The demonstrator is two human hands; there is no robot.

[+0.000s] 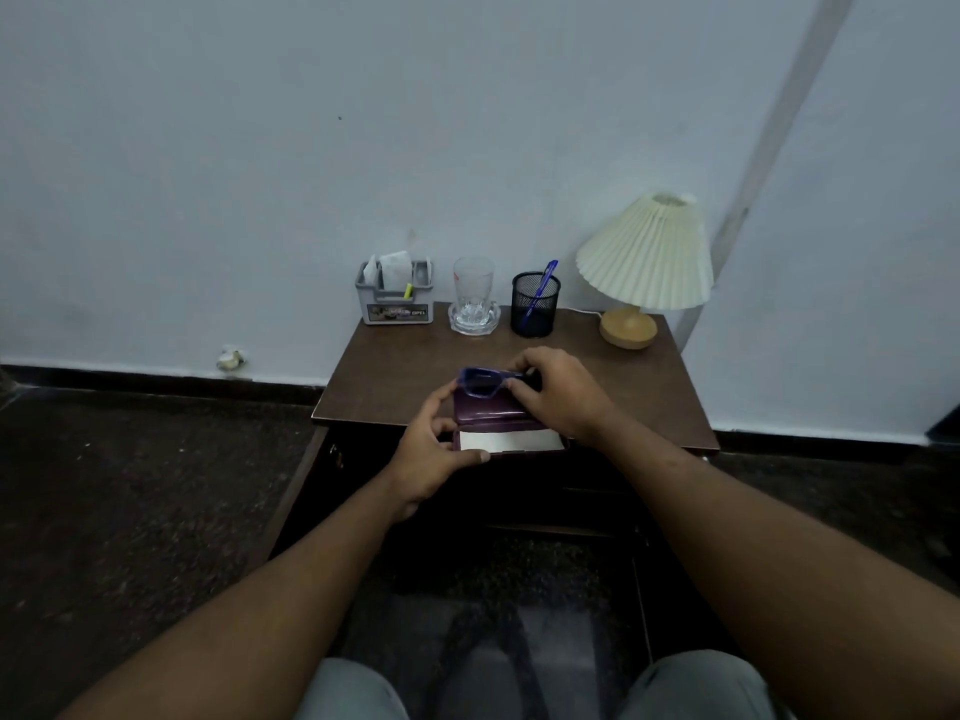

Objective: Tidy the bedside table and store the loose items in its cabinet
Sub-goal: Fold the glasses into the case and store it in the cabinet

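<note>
1. Two hands were busy at the front edge of the bedside table [597, 387]. The left hand [434, 459] gripped the open purple glasses case [485, 407] by its left end, fingers curled behind it and thumb on the front. My guess is that kept it steady and open.
2. The right hand [558, 394] pinched the blue glasses [480, 381], fingertips closed on the frame, right over the case's upper half. It looked like they were being lined up to drop in. So the glasses were above the case, not inside yet.
3. A white lining or cloth [509, 440] showed in the lower half. Couldn't tell which.
4. Along the wall sat a grey organizer [396, 298], a drinking glass [472, 288] in a clear dish [474, 319], a mesh pen cup [535, 306] with a blue pen [543, 288], and a lamp [644, 257]. These were probably pushed back to leave working room.
5. The cabinet door [306, 475] below seemed to be swung open, likely ready for the case.
6. Writing: the organizer's sticker seemed to say "OPEL". The glass had a small red mark, too tiny to read.
</note>
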